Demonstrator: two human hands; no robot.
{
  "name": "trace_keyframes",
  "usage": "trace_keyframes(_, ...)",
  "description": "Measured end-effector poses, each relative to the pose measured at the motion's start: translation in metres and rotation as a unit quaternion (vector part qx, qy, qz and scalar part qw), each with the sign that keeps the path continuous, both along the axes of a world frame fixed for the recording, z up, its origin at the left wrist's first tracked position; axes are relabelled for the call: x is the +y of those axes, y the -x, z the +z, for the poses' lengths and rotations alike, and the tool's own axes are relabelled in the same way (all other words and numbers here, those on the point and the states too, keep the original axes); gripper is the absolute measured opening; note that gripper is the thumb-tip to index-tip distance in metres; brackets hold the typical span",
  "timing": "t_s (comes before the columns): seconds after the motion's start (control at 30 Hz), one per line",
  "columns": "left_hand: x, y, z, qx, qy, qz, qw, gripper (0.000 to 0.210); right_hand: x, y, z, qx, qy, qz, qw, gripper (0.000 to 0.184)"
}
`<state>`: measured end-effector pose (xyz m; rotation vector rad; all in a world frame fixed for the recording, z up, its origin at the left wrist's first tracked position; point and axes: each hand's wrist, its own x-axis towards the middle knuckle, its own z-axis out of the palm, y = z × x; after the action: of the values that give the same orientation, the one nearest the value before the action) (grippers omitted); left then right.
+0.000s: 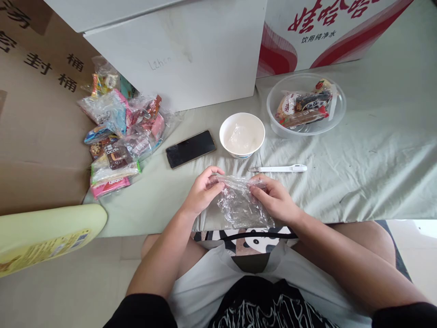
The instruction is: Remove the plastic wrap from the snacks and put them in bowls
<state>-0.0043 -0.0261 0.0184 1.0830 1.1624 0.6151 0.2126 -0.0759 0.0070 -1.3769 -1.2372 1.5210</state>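
Note:
A clear plastic bag (pixel 244 205) hangs crumpled between my two hands at the table's front edge. My left hand (pixel 205 189) pinches its upper left corner between thumb and fingers. On the other side my right hand (pixel 273 196) grips the upper right corner the same way. Just beyond the bag lies a white utility knife (pixel 282 169), its tip pointing left. Behind that stands a white paper bowl (pixel 242 136) with a scrap of clear film inside. A black phone (pixel 191 149) rests left of the bowl.
Several wrapped snacks (pixel 119 136) in plastic are piled at the left against a brown carton (pixel 41 136). A clear round tub (pixel 273 120) with packaged snacks sits at the right. White boxes (pixel 205 59) line the back. A yellow-green container (pixel 51 232) juts in at the left.

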Motion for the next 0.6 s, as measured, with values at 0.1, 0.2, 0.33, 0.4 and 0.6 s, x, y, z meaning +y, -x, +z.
trace_keyframes(0.1,0.0005,-0.0005,-0.0004,0.004,-0.001,-0.002,1.0,0.03,-0.0003,-0.0005,-0.0003,-0.004,0.006,0.006,1.0,0.024)
trace_keyframes(0.2,0.0004,-0.001,-0.0008,0.009,-0.006,-0.005,1.0,0.029,-0.0006,-0.0011,-0.0016,-0.011,0.007,0.012,1.0,0.024)
trace_keyframes(0.33,-0.0001,-0.0008,-0.0015,0.006,-0.014,-0.009,1.0,0.027,-0.0012,-0.0019,-0.0028,-0.019,0.002,0.02,1.0,0.023)
trace_keyframes(0.4,-0.0004,-0.0004,-0.0019,0.009,-0.019,-0.012,1.0,0.026,-0.0012,-0.002,-0.0026,-0.026,-0.003,0.024,0.999,0.023)
trace_keyframes(0.6,-0.0012,-0.0004,-0.0021,0.019,-0.024,-0.017,0.999,0.025,-0.0005,-0.0009,-0.0019,-0.028,-0.016,0.03,0.999,0.021)
